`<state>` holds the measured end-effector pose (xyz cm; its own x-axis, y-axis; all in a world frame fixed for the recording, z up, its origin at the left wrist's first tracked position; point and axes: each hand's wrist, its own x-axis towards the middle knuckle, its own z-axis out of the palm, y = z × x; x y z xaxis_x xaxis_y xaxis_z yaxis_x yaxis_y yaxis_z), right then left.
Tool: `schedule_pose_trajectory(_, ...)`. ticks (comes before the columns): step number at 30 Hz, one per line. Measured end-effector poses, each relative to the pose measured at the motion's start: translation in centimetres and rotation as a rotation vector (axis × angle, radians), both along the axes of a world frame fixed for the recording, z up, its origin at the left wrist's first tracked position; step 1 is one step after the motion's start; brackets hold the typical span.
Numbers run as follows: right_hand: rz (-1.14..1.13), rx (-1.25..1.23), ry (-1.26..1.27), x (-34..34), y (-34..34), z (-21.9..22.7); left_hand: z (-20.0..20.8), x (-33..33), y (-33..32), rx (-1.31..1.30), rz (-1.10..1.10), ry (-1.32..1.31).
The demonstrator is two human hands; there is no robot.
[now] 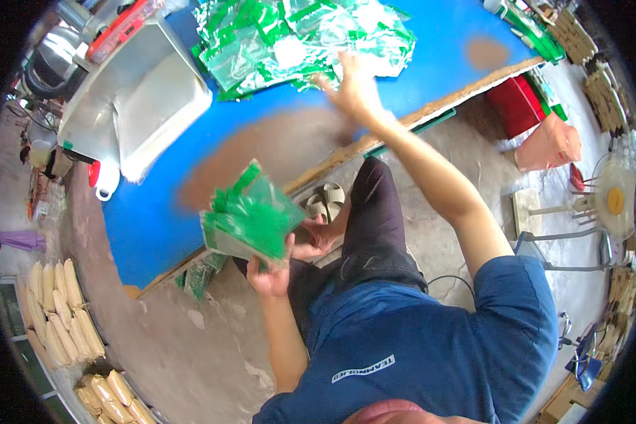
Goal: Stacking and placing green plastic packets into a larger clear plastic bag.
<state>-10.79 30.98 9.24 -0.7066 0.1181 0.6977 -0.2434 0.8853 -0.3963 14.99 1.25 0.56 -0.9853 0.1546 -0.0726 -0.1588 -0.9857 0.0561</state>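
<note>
My left hand (271, 274) grips a sheaf of green and clear plastic bags (251, 215), held fanned out over the table's near edge, above my lap. At the far side of the table lies a loose heap of similar green and clear bags (290, 49). My right hand (358, 90) is stretched out to the near right side of that heap, its fingers apart and slightly blurred. No bag shows in it. Whether its fingertips touch the heap, I cannot tell.
The blue table (145, 219) has worn brown patches and a chipped edge. On its left stands a metal tray-like scoop (159, 92) beside a white roll with a red rim (104, 180). A red bin (514, 106) and a fan (611, 201) stand right. Tan packages (60, 311) are stacked left.
</note>
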Motion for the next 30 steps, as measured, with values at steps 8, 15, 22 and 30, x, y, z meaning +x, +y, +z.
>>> schedule_pose_trajectory(8,-0.106,0.292,-0.585,-3.0,1.3,-2.9,0.3,1.6,-0.9,-0.153,0.021,-0.142)
schedule_pose_trajectory(15,0.695,0.331,-0.268,0.3,-3.5,-2.6,1.1,1.5,-1.3,-0.150,0.071,-0.112)
schedule_pose_trajectory(22,0.435,0.444,-0.280,9.1,-6.3,-1.0,-0.8,2.1,-3.0,-0.166,0.070,-0.099)
schedule_pose_trajectory(30,0.935,0.355,-0.362,13.4,-8.5,-0.9,-0.7,0.6,-2.0,-0.352,0.159,-0.165)
